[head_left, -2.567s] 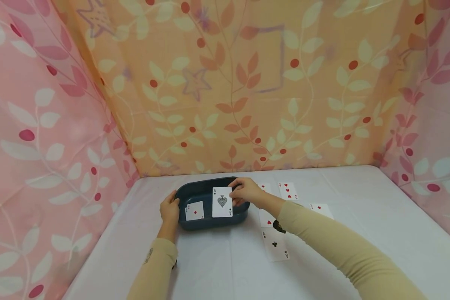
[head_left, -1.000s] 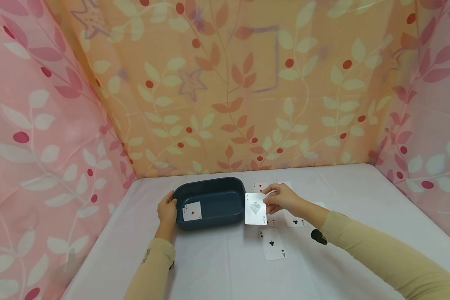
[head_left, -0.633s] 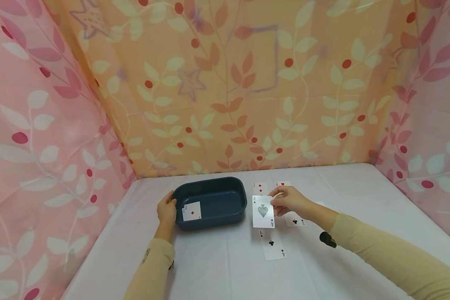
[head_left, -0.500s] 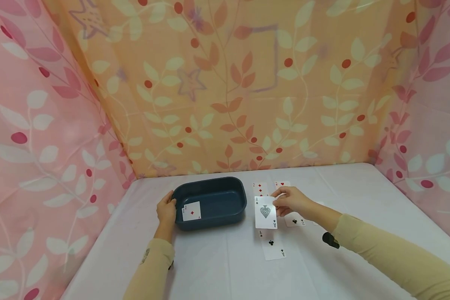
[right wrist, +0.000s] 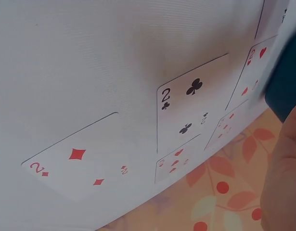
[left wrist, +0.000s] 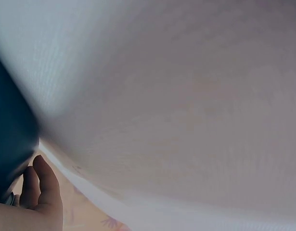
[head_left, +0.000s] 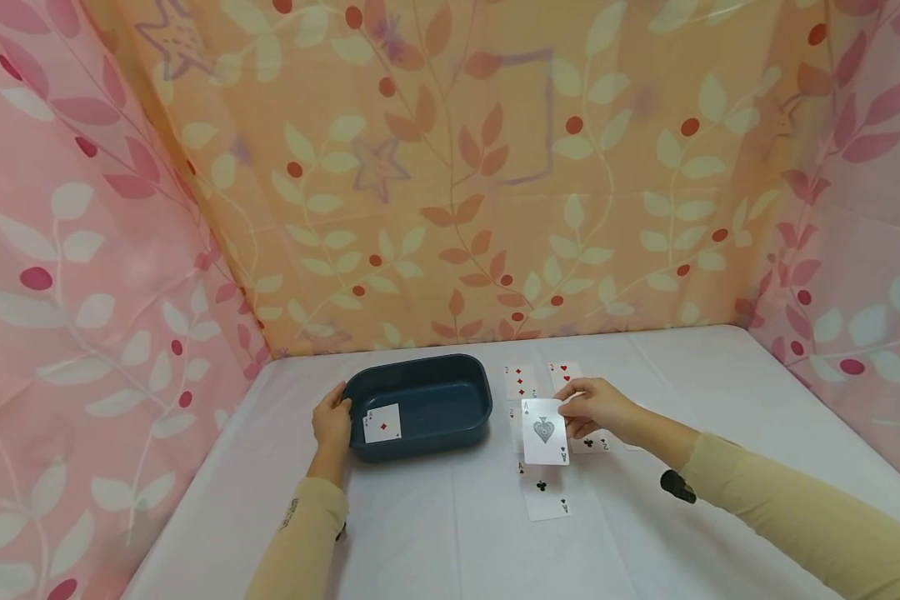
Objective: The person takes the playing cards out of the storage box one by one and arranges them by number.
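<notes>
At the left end of a dark blue plastic tray (head_left: 438, 408), my left hand (head_left: 333, 418) grips the rim. An ace of diamonds (head_left: 385, 427) lies inside the tray, partly over another card. My right hand (head_left: 600, 407) pinches an ace of spades (head_left: 544, 442) by its right edge. The held card is face up to the right of the tray, overlapping the ace of clubs (head_left: 547, 504) in the head view. Beneath and behind the right hand lie the two of clubs (right wrist: 186, 103) and the two of hearts (right wrist: 256, 67). Only part of the right hand shows in the right wrist view.
A three of diamonds (head_left: 520, 375) and a three of hearts (head_left: 566, 371) lie toward the table's back. A two of diamonds (right wrist: 78, 166) sits further right, mostly behind the hand in the head view. Patterned cloth (head_left: 420, 208) walls the white table (head_left: 435, 525) on three sides.
My right hand has carried the ace of spades from over the tray to the right, above the cards on the table. The left hand keeps its place on the tray.
</notes>
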The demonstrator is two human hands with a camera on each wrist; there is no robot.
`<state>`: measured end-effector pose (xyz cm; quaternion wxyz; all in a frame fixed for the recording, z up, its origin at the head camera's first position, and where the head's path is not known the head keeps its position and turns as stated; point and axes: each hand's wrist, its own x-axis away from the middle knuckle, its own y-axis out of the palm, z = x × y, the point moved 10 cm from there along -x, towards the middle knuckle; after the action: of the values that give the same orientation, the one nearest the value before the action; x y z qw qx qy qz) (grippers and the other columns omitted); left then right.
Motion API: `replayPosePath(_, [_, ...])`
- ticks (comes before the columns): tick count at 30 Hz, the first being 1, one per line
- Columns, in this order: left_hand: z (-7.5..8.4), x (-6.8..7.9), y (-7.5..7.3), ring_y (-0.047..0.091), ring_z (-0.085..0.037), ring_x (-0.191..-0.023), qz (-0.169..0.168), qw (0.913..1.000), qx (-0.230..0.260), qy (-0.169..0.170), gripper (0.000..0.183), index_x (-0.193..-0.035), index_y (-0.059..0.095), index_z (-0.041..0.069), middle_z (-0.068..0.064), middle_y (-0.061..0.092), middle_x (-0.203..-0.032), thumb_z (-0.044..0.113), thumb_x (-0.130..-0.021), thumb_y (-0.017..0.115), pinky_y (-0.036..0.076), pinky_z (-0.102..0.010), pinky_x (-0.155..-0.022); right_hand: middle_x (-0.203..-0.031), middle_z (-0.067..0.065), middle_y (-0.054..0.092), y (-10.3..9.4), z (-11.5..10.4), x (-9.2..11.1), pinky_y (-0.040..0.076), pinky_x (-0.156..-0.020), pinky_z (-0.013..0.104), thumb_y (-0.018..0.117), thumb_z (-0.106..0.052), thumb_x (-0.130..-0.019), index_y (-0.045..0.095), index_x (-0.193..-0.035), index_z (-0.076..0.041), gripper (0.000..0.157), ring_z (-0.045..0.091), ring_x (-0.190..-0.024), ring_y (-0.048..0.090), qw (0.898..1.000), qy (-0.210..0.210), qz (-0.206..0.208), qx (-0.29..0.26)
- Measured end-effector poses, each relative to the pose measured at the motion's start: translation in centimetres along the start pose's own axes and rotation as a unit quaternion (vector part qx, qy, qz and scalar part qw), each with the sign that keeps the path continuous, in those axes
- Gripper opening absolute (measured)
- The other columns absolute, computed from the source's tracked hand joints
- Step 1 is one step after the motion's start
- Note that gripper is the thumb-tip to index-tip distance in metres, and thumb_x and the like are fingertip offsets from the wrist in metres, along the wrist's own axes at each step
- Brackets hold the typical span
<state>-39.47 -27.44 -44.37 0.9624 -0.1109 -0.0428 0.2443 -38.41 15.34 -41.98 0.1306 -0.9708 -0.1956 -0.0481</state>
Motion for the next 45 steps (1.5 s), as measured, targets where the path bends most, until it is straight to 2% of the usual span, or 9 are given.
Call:
replayPosePath(11, [-0.2, 0.0, -0.1, 0.037, -0.034, -0.137, 0.005, 1.0, -0.003, -0.002, 0.045, -0.144, 0.045, 0.004, -0.019, 0.041, -0.147, 0.002, -0.1, 0.042, 0.035, -0.048, -0.109, -0.067, 0.007, 0.064, -1.1, 1.2, 0.7, 0.056, -0.059, 0.03, 0.058, -0.006, -0.091, 0.054, -0.108, 0.008, 0.022, 0.016, -0.056, 0.062, 1.0, 0.009, -0.002, -0.001])
replayPosePath(31, [-0.2, -0.1, 0.2, 0.035, -0.034, -0.138, -0.007, 1.0, 0.002, -0.006, 0.046, -0.146, 0.042, 0.005, -0.017, 0.038, -0.15, 0.003, -0.101, 0.04, 0.033, -0.048, -0.11, -0.07, 0.005, 0.064, -2.8, 4.3, 2.9, 0.055, -0.059, 0.029, 0.056, -0.004, -0.09, 0.057, -0.104, 0.008, 0.018, 0.014, -0.058, 0.062, 0.999, 0.035, -0.022, 0.002])
replayPosePath(38, [-0.1, 0.2, 0.1, 0.034, -0.034, -0.139, -0.006, 0.9999, 0.006, -0.01, 0.045, -0.146, 0.042, 0.004, -0.017, 0.038, -0.15, 0.004, -0.101, 0.04, 0.032, -0.047, -0.111, -0.07, 0.004, 0.064, -3.1, 5.7, 3.5, 0.054, -0.056, 0.027, 0.057, -0.003, -0.088, 0.059, -0.101, 0.006, 0.016, 0.014, -0.056, 0.062, 0.998, 0.058, -0.036, 0.019])
replayPosePath(45, [0.1, 0.3, 0.1, 0.036, -0.034, -0.138, -0.006, 0.9999, 0.008, -0.009, 0.045, -0.146, 0.042, 0.004, -0.017, 0.038, -0.15, 0.004, -0.101, 0.04, 0.032, -0.046, -0.111, -0.07, 0.008, 0.065, -3.6, 7.1, 4.0, 0.054, -0.054, 0.027, 0.06, -0.003, -0.088, 0.059, -0.101, 0.005, 0.016, 0.016, -0.054, 0.062, 0.993, 0.098, -0.016, 0.057])
